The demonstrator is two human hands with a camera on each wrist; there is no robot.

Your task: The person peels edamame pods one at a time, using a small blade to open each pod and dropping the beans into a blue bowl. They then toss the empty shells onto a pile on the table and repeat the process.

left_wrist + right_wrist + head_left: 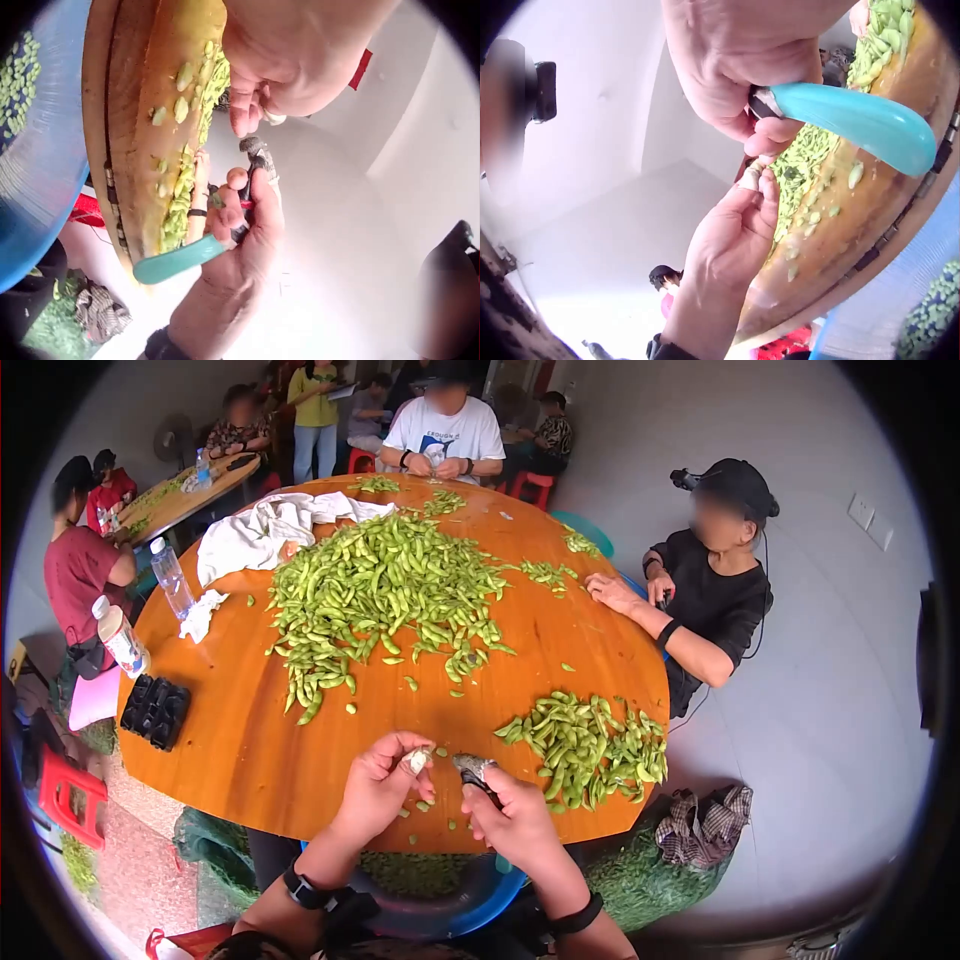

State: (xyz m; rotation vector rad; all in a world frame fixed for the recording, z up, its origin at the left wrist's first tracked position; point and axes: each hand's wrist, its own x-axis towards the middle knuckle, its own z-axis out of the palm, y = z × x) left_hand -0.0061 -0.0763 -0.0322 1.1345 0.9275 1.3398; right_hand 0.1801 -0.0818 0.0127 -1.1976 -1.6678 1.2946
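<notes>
My right hand (515, 818) grips a tool with a smooth teal handle (855, 120) and a dark shaft; the handle sticks out past the heel of the palm. A grey, rough wrapping (474, 766) shows at the thumb end of that grip. Facing it, my left hand (380, 785) hovers over the table's near edge with fingers loosely bent and no pod visible in them. White wrapping (417, 761) covers its thumb tip. Loose green beans (181, 109) lie on the wood below both hands. A smaller heap of edamame pods (590, 750) lies right of my right hand.
A large pod heap (385, 585) covers the middle of the round wooden table (240, 760). At left stand two bottles (172, 578) and a black tray (156, 712). Below the near edge sits a blue basin (56, 112) with shelled beans. People sit around, one (715, 580) at right.
</notes>
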